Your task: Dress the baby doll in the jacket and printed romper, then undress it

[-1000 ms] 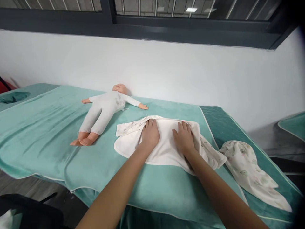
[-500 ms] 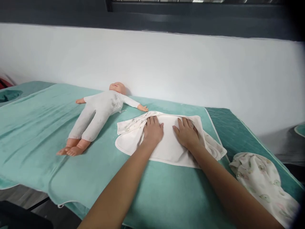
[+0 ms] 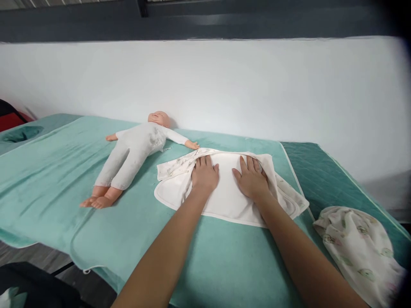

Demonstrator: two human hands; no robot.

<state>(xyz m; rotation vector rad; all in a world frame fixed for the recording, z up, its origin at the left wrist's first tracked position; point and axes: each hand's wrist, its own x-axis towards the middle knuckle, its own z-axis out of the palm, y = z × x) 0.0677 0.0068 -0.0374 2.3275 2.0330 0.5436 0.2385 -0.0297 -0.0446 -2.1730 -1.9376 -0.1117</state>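
Both hands lie flat, palms down and fingers spread, grasping nothing, on the white baby cloth. The cloth lies on the teal towel, just right of the baby doll, its long axis running left to right, away from the doll. The left hand presses the half nearer the doll; the right hand presses the half farther from it, near the bunched patterned edge. A second patterned cloth lies well apart from the doll, beyond the right forearm.

I see the folded cloth on the table cover, the doll left of it, a crumpled cloth at right.
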